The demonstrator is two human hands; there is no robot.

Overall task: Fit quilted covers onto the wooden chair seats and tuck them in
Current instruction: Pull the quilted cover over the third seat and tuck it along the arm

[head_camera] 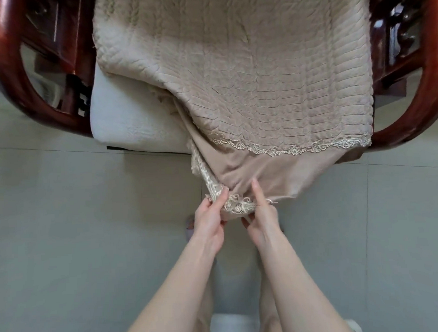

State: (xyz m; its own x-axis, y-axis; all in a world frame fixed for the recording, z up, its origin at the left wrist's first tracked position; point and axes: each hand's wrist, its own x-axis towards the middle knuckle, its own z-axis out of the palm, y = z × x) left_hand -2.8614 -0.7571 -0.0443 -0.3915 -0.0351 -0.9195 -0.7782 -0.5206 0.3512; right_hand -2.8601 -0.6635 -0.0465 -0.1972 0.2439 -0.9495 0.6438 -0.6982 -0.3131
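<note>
Left of the cover, the dark red wooden arm of the chair curves up and out of view, and its carved side panel is too blurred to read. Against the cover's left edge a white cushion lies bare on the seat, its right part hidden under the cloth. The beige quilted cover drapes over the middle and right of the seat. Its top is cut off, and its plain skirt hangs past the seat front above the tiled floor. Below the cover a grey shape shows beside the left wrist, mostly hidden and hard to make out. The left hand pinches the skirt's lace-trimmed corner between thumb and fingers. Just beside it the right hand grips the same hem, fingers curled under the cloth and forefinger straight along the plain fabric. Right of the cover, the chair's other arm is partly cut off
</note>
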